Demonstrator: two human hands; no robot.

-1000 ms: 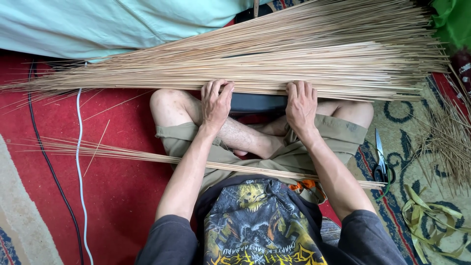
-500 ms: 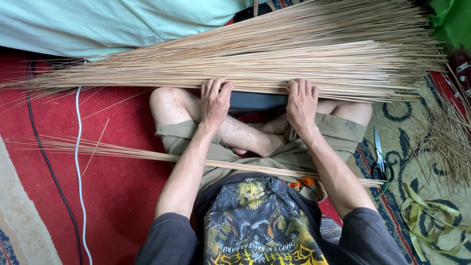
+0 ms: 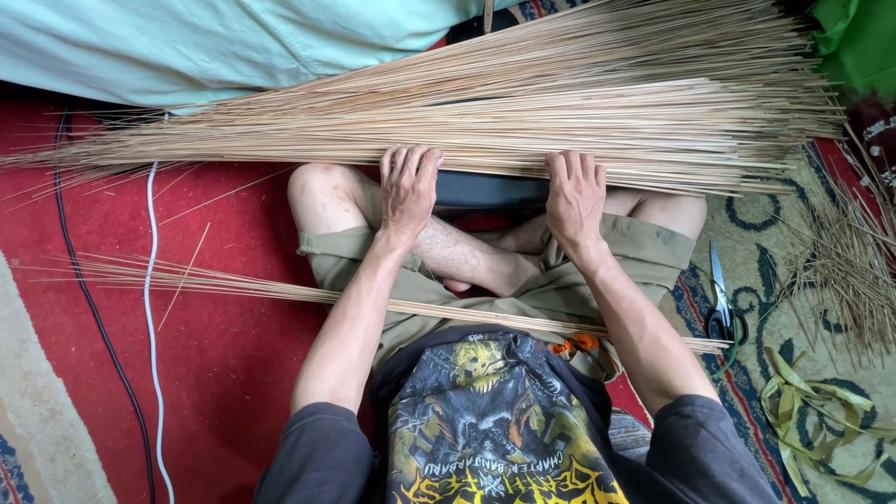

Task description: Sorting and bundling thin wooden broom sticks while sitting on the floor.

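A large bundle of thin tan sticks [image 3: 523,93] lies across the floor in front of my crossed legs. My left hand [image 3: 408,189] rests palm down on the bundle's near edge, fingers together and pointing away from me. My right hand [image 3: 575,196] presses the same edge a little further right, fingers curled over the sticks. Between the two hands a dark flat object [image 3: 490,189] shows under the sticks. A thinner bunch of sticks [image 3: 280,290] lies across my lap.
Scissors [image 3: 721,303] lie on the patterned rug at my right, near loose green leaf strips [image 3: 803,411] and a pile of stick trimmings [image 3: 845,271]. A white cable [image 3: 149,327] and a black cable [image 3: 89,308] run along the red carpet at left. Pale cloth [image 3: 233,42] lies behind.
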